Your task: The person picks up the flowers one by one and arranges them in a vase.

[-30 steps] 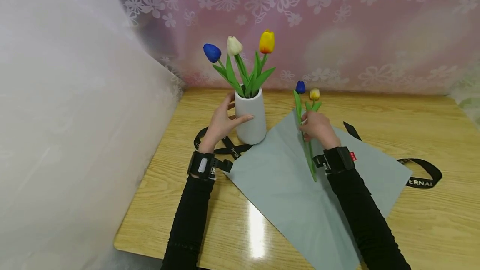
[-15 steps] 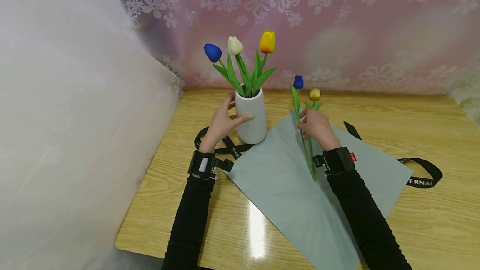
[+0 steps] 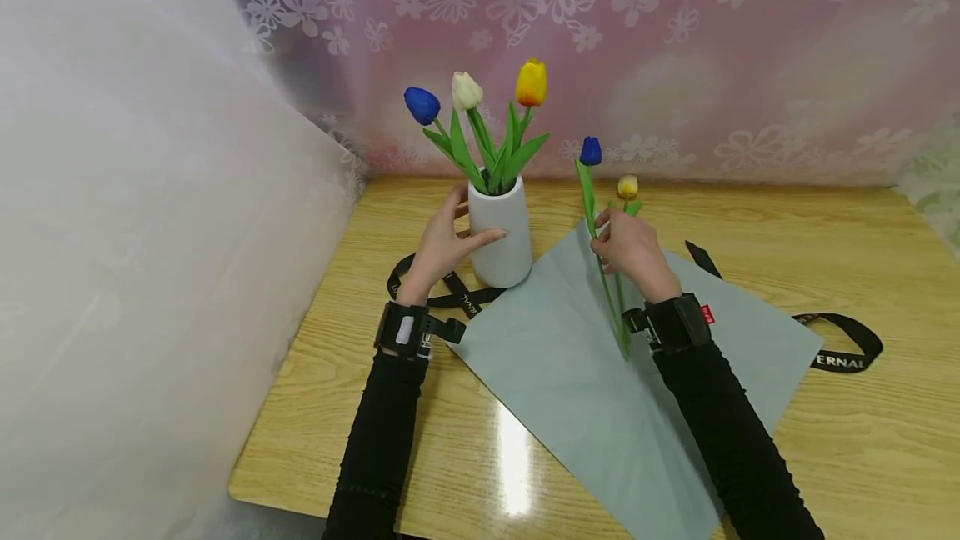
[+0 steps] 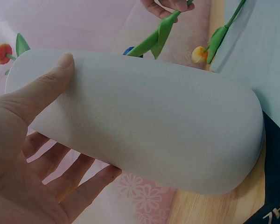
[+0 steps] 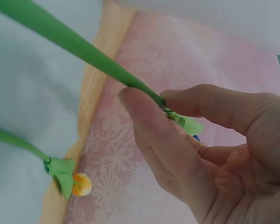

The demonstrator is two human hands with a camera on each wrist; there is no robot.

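Observation:
My left hand [image 3: 442, 244] holds a white vase [image 3: 501, 244], thumb across its front and fingers round the far side, as the left wrist view also shows. The vase stands upright with a blue tulip [image 3: 422, 106], a white tulip [image 3: 467, 92] and a yellow-orange tulip [image 3: 531, 83] in it. Between thumb and fingertips my right hand [image 3: 632, 248] pinches the green stem [image 5: 91, 53] of another blue tulip [image 3: 591, 151], its bloom raised and its stem end low over the grey-green sheet. Beyond that hand lies a yellow-white tulip [image 3: 627, 187], partly hidden by it.
A grey-green wrapping sheet [image 3: 570, 382] lies cornerwise on the wooden table [image 3: 862, 457]. Black lettered ribbon [image 3: 450, 301] runs under the vase and loops out [image 3: 847, 357] at the right. A pink floral curtain [image 3: 712, 65] hangs behind, white sheeting [image 3: 150, 232] at the left.
The blue tulip in my right hand has risen and tipped more upright, its bloom shifting up and slightly left. The left hand and the vase have stayed in place.

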